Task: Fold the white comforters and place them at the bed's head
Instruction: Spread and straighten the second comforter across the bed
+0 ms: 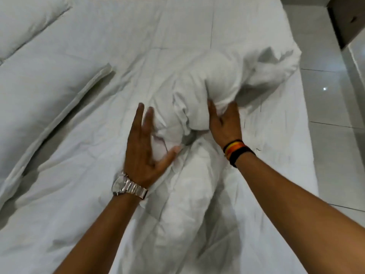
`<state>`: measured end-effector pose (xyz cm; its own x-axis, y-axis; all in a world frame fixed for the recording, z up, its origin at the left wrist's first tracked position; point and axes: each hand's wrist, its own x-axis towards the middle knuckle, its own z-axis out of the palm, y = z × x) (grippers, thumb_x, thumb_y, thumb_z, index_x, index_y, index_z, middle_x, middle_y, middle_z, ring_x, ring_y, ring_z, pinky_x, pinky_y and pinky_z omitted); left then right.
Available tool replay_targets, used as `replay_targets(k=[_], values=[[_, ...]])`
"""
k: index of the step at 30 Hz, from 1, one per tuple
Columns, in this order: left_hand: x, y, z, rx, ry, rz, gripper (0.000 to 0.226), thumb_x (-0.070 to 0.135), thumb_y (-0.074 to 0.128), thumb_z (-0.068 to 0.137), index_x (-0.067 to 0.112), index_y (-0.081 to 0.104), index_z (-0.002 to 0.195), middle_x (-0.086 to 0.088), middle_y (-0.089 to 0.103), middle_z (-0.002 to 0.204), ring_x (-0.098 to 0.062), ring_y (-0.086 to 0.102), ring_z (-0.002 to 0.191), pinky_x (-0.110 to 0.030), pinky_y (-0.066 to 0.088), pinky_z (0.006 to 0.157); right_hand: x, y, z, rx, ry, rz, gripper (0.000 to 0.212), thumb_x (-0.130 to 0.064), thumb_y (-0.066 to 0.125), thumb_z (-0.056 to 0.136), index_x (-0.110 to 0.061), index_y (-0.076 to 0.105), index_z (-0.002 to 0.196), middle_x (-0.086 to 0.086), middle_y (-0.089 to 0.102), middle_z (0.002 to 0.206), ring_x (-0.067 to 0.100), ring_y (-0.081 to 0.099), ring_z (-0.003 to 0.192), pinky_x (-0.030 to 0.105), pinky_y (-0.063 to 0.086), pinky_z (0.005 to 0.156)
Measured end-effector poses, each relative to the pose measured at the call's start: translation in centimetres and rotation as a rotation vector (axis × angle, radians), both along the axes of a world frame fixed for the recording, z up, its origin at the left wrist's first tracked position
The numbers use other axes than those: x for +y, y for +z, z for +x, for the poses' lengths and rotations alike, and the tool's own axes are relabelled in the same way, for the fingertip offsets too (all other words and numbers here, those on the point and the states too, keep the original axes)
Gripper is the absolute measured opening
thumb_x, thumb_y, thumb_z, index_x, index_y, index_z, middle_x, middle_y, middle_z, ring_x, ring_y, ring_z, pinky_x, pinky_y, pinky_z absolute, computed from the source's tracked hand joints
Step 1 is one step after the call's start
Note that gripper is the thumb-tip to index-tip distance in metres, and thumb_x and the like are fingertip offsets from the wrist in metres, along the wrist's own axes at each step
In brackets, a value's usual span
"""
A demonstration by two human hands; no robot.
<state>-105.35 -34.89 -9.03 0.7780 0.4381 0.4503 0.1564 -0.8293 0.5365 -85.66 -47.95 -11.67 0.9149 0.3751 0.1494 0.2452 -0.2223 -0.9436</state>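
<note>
A white comforter (215,80) lies bunched in a crumpled heap on the bed (118,36), running from the middle down toward the near edge. My left hand (144,143), with a silver watch on the wrist, has its fingers spread and straight against the left side of the bunch, thumb pressed into the cloth. My right hand (225,123), with dark and orange bands on the wrist, grips a fold of the same bunch, its fingertips buried in the fabric. A second white comforter (41,91) lies flatter along the bed's left side.
A white pillow (25,22) sits at the top left corner. The bed's right edge borders a glossy tiled floor (331,107). A dark piece of furniture (345,18) stands at the top right.
</note>
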Motion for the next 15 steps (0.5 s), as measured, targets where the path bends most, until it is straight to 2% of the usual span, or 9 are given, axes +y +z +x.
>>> replay_targets(k=[2, 3, 5, 7, 9, 11, 12, 13, 15], values=[[-0.5, 0.0, 1.1, -0.011, -0.034, 0.222, 0.097, 0.050, 0.076, 0.087, 0.004, 0.030, 0.158, -0.034, 0.013, 0.166, -0.049, 0.010, 0.157, -0.062, 0.018, 0.125, 2.1, 0.9, 0.5, 0.000, 0.072, -0.045, 0.104, -0.091, 0.043, 0.085, -0.016, 0.040, 0.158, 0.006, 0.058, 0.154, 0.025, 0.054, 0.141, 0.046, 0.041, 0.121], [-0.4, -0.4, 1.7, 0.011, -0.010, 0.294, 0.093, 0.054, 0.074, 0.088, 0.009, 0.032, 0.159, -0.034, 0.013, 0.166, -0.054, 0.008, 0.155, -0.065, 0.017, 0.124, 2.7, 0.6, 0.6, -0.015, 0.114, -0.110, 0.101, -0.090, 0.039, 0.088, -0.017, 0.042, 0.157, 0.006, 0.060, 0.151, 0.027, 0.056, 0.139, 0.049, 0.040, 0.121], [0.7, -1.7, 2.6, 0.092, 0.071, 0.346, 0.083, 0.057, 0.066, 0.094, 0.020, 0.033, 0.161, -0.025, 0.013, 0.170, -0.053, 0.006, 0.156, -0.064, 0.025, 0.120, 2.9, 0.0, 0.2, -0.077, 0.136, -0.220, 0.099, -0.092, 0.028, 0.088, -0.019, 0.050, 0.151, 0.006, 0.067, 0.141, 0.028, 0.059, 0.133, 0.055, 0.037, 0.120], [2.5, -3.1, 3.1, 0.178, 0.132, 0.312, 0.076, 0.057, 0.056, 0.100, 0.026, 0.028, 0.164, -0.016, 0.011, 0.173, -0.047, 0.006, 0.158, -0.062, 0.038, 0.110, 1.6, -1.3, -0.3, -0.181, 0.111, -0.309, 0.097, -0.092, 0.025, 0.088, -0.026, 0.043, 0.157, 0.003, 0.062, 0.146, 0.025, 0.052, 0.139, 0.060, 0.030, 0.122], [4.0, -3.9, 3.3, 0.241, 0.167, 0.242, 0.073, 0.059, 0.045, 0.103, 0.030, 0.021, 0.165, -0.010, 0.006, 0.175, -0.043, 0.009, 0.159, -0.063, 0.044, 0.104, -1.0, -3.5, -0.5, -0.257, 0.077, -0.506, 0.099, -0.092, 0.027, 0.087, -0.035, 0.019, 0.167, 0.006, 0.038, 0.167, 0.025, 0.026, 0.158, 0.064, 0.008, 0.128], [5.2, -4.4, 3.9, 0.264, 0.204, 0.158, 0.072, 0.062, 0.040, 0.103, 0.033, 0.016, 0.165, -0.003, 0.001, 0.175, -0.040, 0.010, 0.159, -0.064, 0.045, 0.105, -4.0, -5.2, -0.4, -0.194, 0.041, -0.721, 0.109, -0.101, 0.025, 0.077, -0.043, 0.003, 0.167, 0.007, 0.008, 0.178, 0.026, -0.002, 0.164, 0.069, -0.010, 0.125], [5.6, -4.6, 4.1, 0.267, 0.223, 0.109, 0.072, 0.063, 0.039, 0.103, 0.035, 0.013, 0.165, 0.001, -0.002, 0.175, -0.038, 0.009, 0.159, -0.063, 0.044, 0.108, -5.1, -5.8, 0.1, -0.124, 0.032, -0.800, 0.116, -0.106, 0.024, 0.071, -0.046, -0.003, 0.166, 0.006, 0.000, 0.178, 0.027, -0.009, 0.164, 0.072, -0.013, 0.122], [6.0, -4.9, 4.3, 0.269, 0.235, 0.070, 0.072, 0.064, 0.037, 0.103, 0.037, 0.011, 0.165, 0.003, -0.005, 0.175, -0.036, 0.008, 0.160, -0.062, 0.040, 0.111, -5.8, -6.4, 0.8, -0.044, 0.044, -0.862, 0.124, -0.109, 0.025, 0.064, -0.046, -0.008, 0.166, 0.006, -0.003, 0.178, 0.027, -0.010, 0.164, 0.074, -0.014, 0.120], [6.4, -5.4, 4.6, 0.271, 0.232, 0.034, 0.073, 0.068, 0.032, 0.102, 0.037, 0.009, 0.165, 0.005, -0.008, 0.175, -0.036, 0.006, 0.160, -0.060, 0.033, 0.117, -6.4, -6.9, 2.3, 0.059, 0.113, -0.962, 0.138, -0.112, 0.033, 0.056, -0.041, -0.012, 0.166, 0.011, 0.017, 0.175, 0.029, 0.007, 0.164, 0.074, -0.016, 0.119]])
